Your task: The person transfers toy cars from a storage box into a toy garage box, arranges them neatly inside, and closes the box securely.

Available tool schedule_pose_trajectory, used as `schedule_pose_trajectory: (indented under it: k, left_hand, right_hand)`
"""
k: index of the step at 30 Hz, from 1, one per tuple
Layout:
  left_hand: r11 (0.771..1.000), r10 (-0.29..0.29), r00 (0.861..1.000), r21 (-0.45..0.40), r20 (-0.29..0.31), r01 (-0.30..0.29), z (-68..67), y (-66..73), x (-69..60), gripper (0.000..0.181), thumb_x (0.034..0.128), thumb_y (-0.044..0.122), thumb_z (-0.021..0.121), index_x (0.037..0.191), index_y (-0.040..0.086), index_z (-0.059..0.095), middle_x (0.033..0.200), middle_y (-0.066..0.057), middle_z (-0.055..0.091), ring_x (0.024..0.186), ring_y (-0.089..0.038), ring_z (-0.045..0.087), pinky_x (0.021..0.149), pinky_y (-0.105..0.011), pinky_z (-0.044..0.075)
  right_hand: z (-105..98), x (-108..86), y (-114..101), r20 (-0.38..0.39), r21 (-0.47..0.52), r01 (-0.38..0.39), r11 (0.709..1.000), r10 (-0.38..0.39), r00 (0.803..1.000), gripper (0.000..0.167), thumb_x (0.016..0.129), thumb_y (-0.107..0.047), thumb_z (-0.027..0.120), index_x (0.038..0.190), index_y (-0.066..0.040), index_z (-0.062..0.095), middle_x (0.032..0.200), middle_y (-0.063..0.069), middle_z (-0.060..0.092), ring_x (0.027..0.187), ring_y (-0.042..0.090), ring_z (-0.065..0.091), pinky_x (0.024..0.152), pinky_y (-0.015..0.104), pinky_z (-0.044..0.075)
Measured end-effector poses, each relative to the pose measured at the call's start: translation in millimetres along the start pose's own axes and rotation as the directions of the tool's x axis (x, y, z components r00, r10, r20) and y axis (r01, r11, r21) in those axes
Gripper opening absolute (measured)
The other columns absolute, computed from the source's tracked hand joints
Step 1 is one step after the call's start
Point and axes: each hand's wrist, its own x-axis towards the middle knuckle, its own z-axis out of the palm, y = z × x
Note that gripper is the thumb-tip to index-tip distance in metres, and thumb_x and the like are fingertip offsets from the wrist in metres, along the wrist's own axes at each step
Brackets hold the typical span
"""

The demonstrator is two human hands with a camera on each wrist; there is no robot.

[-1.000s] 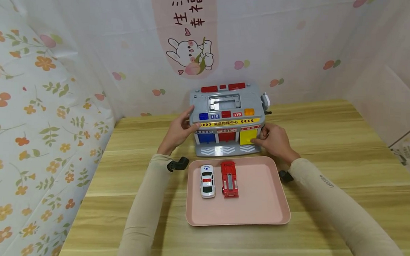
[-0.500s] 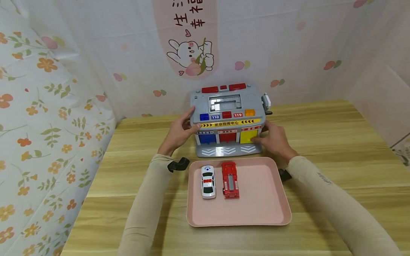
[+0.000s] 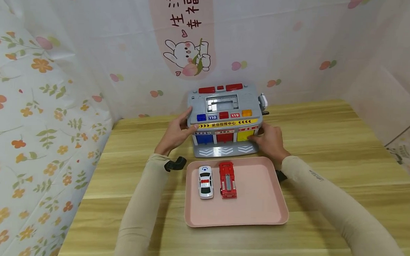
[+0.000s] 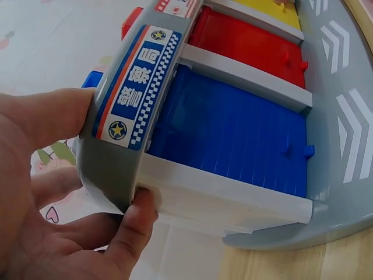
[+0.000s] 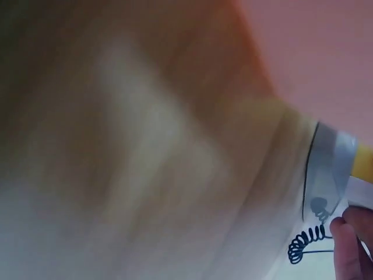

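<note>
On the bench (image 3: 101, 192), one toy garage (image 3: 225, 124), with its long axis running sideways, its three doors (image 3: 224, 138) facing a tray (image 3: 256, 205) of two cars (image 3: 206, 182) and labels (image 3: 213, 117) "110" and "119" being displayed, is being gripped at opposite ends by the left hand (image 3: 175, 134) and right hand (image 3: 271, 141).

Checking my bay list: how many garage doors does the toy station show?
3 across the toy station: blue door left, red door centre, yellow door right, partly behind the right hand. Its back is hidden.
</note>
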Motion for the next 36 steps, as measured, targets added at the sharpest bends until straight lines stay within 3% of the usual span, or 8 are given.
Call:
schedule_pose_trajectory:
  k: [4,8,12,18,25,29,36]
  left_hand:
    - [1.000,0.009,1.000,0.025,0.013,-0.010,-2.8,1.7,-1.4,0.078,0.0977,0.027,0.065,0.161,0.025,0.020,0.145,-0.018,0.057,0.126,-0.033,0.061,0.110,-0.048,0.049]
    - [0.999,0.008,1.000,0.045,0.029,-0.010,-3.2,2.1,-1.3,0.078,0.0982,0.028,0.065,0.162,0.023,0.019,0.145,-0.018,0.057,0.126,-0.032,0.061,0.110,-0.047,0.050]
    - [0.995,-0.010,0.999,0.100,0.039,0.006,-1.3,1.6,-0.7,0.079,0.0989,0.033,0.063,0.162,0.026,0.017,0.150,-0.015,0.053,0.127,-0.031,0.059,0.110,-0.046,0.050]
    - [0.989,-0.025,0.999,0.144,0.044,0.018,-0.3,2.9,-0.3,0.078,0.1000,0.036,0.061,0.162,0.028,0.014,0.158,-0.013,0.043,0.131,-0.031,0.056,0.113,-0.046,0.047]
    - [0.989,-0.039,0.998,0.147,0.054,0.030,-1.3,2.9,0.7,0.078,0.0997,0.039,0.060,0.162,0.030,0.014,0.160,-0.013,0.041,0.135,-0.032,0.055,0.113,-0.047,0.047]
    - [0.992,-0.044,0.998,0.124,0.050,0.038,-1.7,1.3,0.7,0.077,0.1002,0.037,0.060,0.162,0.031,0.013,0.163,-0.012,0.036,0.138,-0.033,0.052,0.113,-0.048,0.046]
    - [0.989,-0.061,0.997,0.134,0.037,0.056,-3.7,3.0,-0.1,0.077,0.0999,0.038,0.060,0.161,0.033,0.014,0.164,-0.011,0.034,0.140,-0.036,0.050,0.113,-0.049,0.046]
  right_hand:
    - [3.8,0.2,-3.4,-0.047,-0.064,0.038,0.997,-0.041,0.998,0.040,0.084,-0.017,0.081,0.117,0.002,0.069,0.106,0.022,0.076,0.096,0.035,0.073,0.081,0.048,0.057]
    - [3.0,-1.2,-5.2,-0.035,-0.105,0.028,0.994,-0.032,0.999,0.040,0.086,-0.020,0.079,0.116,0.003,0.069,0.105,0.022,0.076,0.094,0.036,0.072,0.079,0.048,0.056]
    - [-4.8,-3.3,-5.3,0.061,-0.099,0.011,0.995,-0.005,0.998,0.044,0.088,-0.021,0.078,0.122,0.002,0.066,0.110,0.021,0.075,0.099,0.036,0.070,0.085,0.049,0.058]
    - [-20.4,-5.8,-4.2,0.219,-0.077,0.028,0.997,-0.010,0.976,0.052,0.087,-0.020,0.078,0.131,0.001,0.059,0.122,0.022,0.070,0.108,0.037,0.068,0.096,0.053,0.056]
    - [-40.5,-7.7,-7.2,0.311,-0.082,0.028,0.996,-0.001,0.950,0.059,0.088,-0.022,0.077,0.138,0.001,0.054,0.122,0.023,0.070,0.107,0.037,0.070,0.094,0.053,0.057]
    - [-53.1,-8.4,-13.6,0.307,-0.114,0.058,0.992,-0.020,0.951,0.055,0.089,-0.021,0.075,0.135,0.003,0.058,0.114,0.023,0.073,0.100,0.036,0.072,0.086,0.049,0.059]
    - [-72.9,-9.8,-28.3,0.233,-0.112,0.085,0.990,-0.057,0.971,0.043,0.091,-0.019,0.072,0.129,0.001,0.063,0.106,0.023,0.074,0.086,0.033,0.069,0.065,0.026,0.052]
